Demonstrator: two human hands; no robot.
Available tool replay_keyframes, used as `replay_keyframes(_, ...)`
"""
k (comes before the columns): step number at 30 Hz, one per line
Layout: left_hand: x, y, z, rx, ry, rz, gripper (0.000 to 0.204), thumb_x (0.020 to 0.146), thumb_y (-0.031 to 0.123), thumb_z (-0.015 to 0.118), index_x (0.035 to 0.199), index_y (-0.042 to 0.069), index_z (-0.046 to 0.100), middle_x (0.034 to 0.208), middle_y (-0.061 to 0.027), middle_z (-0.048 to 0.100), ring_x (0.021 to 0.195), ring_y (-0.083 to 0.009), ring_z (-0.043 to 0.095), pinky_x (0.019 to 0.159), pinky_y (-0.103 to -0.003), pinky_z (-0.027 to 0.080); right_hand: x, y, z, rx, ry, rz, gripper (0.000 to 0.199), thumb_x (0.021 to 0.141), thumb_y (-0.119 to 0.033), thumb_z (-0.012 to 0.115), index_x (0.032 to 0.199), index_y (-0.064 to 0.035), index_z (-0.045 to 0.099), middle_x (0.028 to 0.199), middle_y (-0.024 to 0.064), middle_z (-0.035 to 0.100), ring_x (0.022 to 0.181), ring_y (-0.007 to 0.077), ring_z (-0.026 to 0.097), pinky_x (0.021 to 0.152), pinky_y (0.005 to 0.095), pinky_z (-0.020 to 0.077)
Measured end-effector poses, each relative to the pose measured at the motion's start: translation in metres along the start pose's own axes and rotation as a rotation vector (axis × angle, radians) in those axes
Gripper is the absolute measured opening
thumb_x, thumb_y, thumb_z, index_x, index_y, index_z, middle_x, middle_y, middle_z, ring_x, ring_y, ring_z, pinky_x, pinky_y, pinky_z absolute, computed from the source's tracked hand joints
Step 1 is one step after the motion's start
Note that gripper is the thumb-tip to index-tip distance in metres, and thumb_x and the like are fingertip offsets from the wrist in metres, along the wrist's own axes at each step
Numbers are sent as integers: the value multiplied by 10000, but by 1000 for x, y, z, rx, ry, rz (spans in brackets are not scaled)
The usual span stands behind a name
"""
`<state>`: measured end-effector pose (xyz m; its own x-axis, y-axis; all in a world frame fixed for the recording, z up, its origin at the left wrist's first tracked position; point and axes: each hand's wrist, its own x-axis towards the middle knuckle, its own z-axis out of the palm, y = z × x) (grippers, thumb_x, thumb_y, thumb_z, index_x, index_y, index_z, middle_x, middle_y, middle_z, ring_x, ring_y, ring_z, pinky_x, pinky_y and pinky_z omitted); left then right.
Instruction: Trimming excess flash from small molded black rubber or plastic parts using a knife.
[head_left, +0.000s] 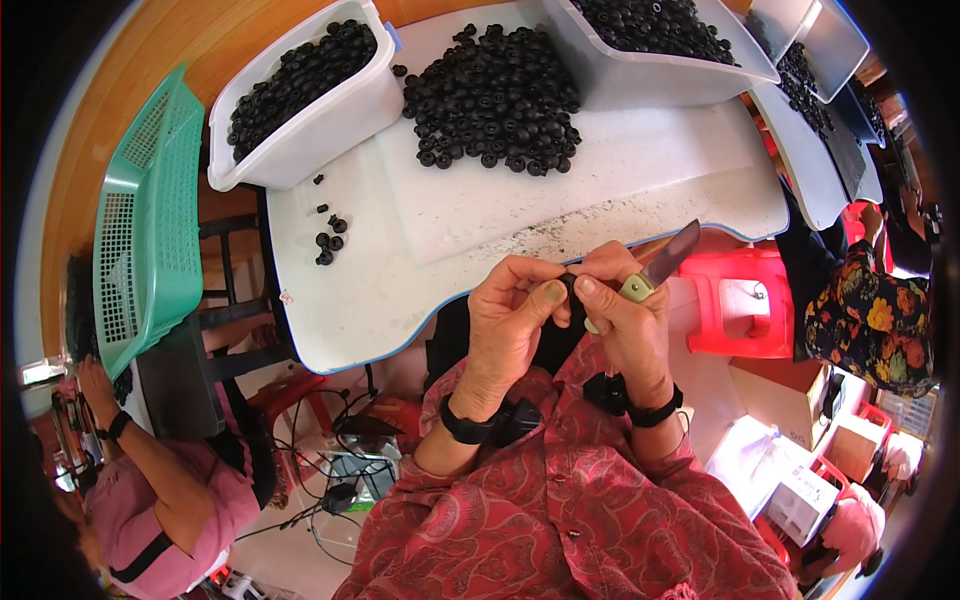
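Observation:
Close to the table's front edge, my left hand (512, 325) pinches a small black rubber piece (570, 284) between thumb and fingers. Held against that piece from the other side is the thumb of my right hand (630, 318), which is closed. A knife with a pale green handle (637, 288) is gripped in my right hand, its dark blade (672, 250) pointing up and away to the right. Fingers hide most of the rubber piece. Beyond my hands, a big heap of black round rubber parts (490, 100) lies on the white table (350, 320).
Bins of black parts flank the heap: a white bin (330, 135) left, a grey bin (650, 85) right. Several loose parts (328, 243) lie at the table's left. A green basket (150, 220) stands further left. Co-workers sit both sides; a red stool (735, 300) is at right.

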<state>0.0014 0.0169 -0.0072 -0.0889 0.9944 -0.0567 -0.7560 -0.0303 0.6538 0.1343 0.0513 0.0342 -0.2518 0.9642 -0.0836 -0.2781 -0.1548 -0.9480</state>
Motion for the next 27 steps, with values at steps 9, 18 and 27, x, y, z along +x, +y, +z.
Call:
replay_keyframes(9,1,-1,2,16,-41,-25,163,869,32,653,1012,-11,588,878,-76,652,723,-119,615,649,-247,514,4,-3,-8,76,-54,81,86,896,-67,599,857,3,631,687,-11,516,498,29,370,458,192,272)
replay_keyframes(18,1,1,1,-56,-55,-44,167,872,47,654,1012,-9,582,874,-80,653,719,-131,614,643,-257,507,2,-5,-8,87,-98,110,97,918,-86,580,892,-5,626,661,-32,524,502,15,366,461,180,265)
replay_keyframes(27,5,3,-1,-76,-21,-25,146,868,42,656,976,-6,570,826,-80,644,666,-136,601,590,-256,505,3,-8,4,29,-64,126,71,883,-85,633,903,-21,657,662,-18,566,526,19,410,465,178,275)
